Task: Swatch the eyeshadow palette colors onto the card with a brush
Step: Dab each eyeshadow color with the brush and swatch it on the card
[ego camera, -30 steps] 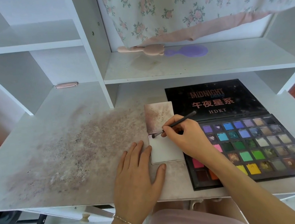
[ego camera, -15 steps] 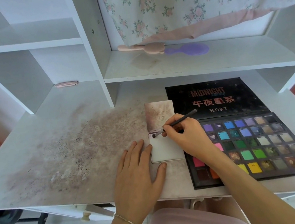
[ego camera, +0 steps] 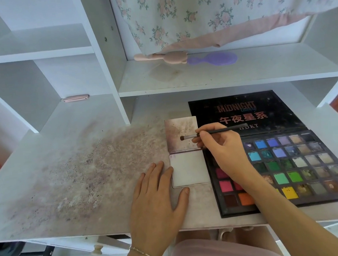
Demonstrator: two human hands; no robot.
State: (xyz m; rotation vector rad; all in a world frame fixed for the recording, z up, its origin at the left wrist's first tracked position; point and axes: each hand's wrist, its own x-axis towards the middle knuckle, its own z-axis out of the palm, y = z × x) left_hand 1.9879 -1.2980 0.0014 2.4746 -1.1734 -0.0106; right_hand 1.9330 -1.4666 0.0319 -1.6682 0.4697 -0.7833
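Above the stained upper card [ego camera: 181,133], the right hand [ego camera: 222,149] pinches a thin brush [ego camera: 212,132] lying nearly level, bristles pointing left. Nearer the person lies the white card [ego camera: 190,171], the flat left hand [ego camera: 157,196] touching its edge; the eyeshadow palette [ego camera: 290,164] sits right.

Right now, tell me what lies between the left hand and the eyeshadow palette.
In the head view, the white card lies between the left hand and the palette, beside the fingertips. The right hand holds the brush above it.
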